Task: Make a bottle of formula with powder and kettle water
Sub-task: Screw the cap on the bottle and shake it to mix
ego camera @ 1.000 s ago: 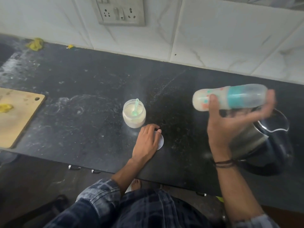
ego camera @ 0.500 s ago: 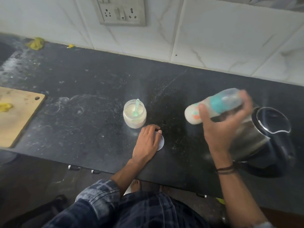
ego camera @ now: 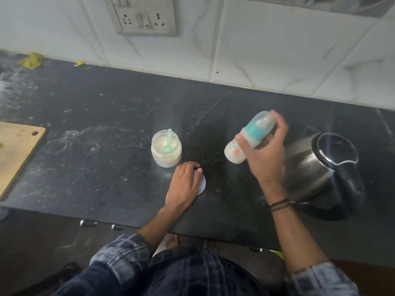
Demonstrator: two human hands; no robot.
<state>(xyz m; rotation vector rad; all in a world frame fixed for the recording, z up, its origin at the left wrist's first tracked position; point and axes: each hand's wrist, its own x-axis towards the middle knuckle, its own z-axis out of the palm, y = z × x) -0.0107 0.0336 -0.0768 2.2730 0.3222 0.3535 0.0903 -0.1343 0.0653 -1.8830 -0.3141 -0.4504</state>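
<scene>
Formula powder jar [ego camera: 166, 151] open left of centre, scoop [ego camera: 168, 140] upright inside; just beside it, left hand [ego camera: 184, 184] resting on the white lid [ego camera: 202, 183], grasping nothing. Further right, bottle [ego camera: 255, 129] tilted in the air, right hand [ego camera: 267, 159] wrapped round its middle: probably light, smooth, stiff plastic, milky liquid shifting its weight; firmest hold likely near the teal collar. Kettle [ego camera: 320, 167] just beyond.
</scene>
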